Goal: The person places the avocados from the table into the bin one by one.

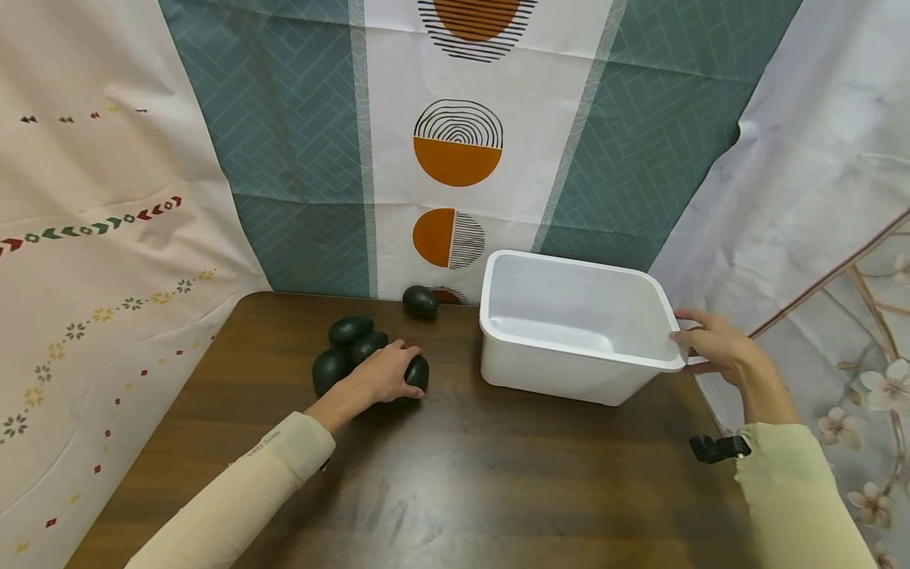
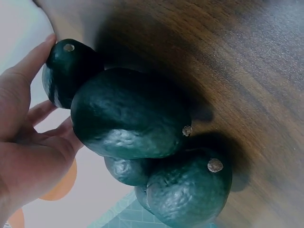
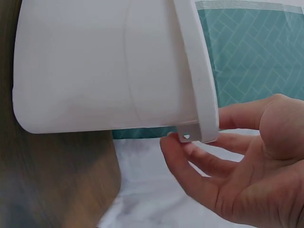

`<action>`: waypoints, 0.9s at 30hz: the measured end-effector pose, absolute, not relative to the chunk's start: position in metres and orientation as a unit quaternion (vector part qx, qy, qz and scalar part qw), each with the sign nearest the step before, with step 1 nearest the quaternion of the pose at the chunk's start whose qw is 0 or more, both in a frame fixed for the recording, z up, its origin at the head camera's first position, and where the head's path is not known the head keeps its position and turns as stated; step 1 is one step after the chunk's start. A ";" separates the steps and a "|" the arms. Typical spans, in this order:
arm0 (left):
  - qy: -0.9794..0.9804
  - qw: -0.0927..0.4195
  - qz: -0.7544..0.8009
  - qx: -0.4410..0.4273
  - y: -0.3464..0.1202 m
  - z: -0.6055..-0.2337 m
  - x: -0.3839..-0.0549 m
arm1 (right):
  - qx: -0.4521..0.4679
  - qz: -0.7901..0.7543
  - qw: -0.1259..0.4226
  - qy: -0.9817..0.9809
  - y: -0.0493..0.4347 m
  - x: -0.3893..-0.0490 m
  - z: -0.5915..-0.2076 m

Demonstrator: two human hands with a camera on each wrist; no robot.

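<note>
My left hand (image 1: pixel 380 373) grips a dark green avocado (image 1: pixel 417 372) on the table, with fingers on its far side and thumb on the near side. In the left wrist view that avocado (image 2: pixel 64 78) sits against the fingertips, beside several more avocados (image 2: pixel 133 114). Right behind the hand, the group of avocados (image 1: pixel 331 370) is partly covered by it. On the right, my right hand (image 1: pixel 721 348) holds the rim of a white plastic bin (image 1: pixel 562 371) at its right end. The right wrist view shows fingers curled at the rim (image 3: pixel 206 95), by a small holed tab.
One more avocado (image 1: pixel 420 302) lies apart at the back of the brown wooden table (image 1: pixel 483 474). Patterned cloth (image 1: pixel 306 158) hangs behind, and a floral cloth (image 1: pixel 853 379) borders the right side. The bin's inside shows only its white floor and walls.
</note>
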State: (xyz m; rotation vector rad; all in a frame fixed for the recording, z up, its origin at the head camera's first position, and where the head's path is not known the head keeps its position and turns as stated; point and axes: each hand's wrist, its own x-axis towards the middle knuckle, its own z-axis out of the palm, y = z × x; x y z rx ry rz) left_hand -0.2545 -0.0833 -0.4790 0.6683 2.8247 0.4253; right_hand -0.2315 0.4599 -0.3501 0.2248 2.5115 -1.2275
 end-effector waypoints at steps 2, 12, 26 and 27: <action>0.958 0.104 0.144 0.227 -0.082 -0.479 -0.254 | 0.087 -0.451 0.171 0.872 0.461 -0.231 -0.352; 0.961 0.093 0.126 0.230 -0.080 -0.483 -0.257 | 0.091 -0.482 0.160 0.857 0.465 -0.232 -0.358; 0.953 0.100 0.158 0.237 -0.080 -0.483 -0.255 | 0.083 -0.481 0.148 0.860 0.466 -0.234 -0.362; 0.952 0.098 0.160 0.241 -0.080 -0.483 -0.255 | 0.082 -0.481 0.146 0.861 0.466 -0.234 -0.362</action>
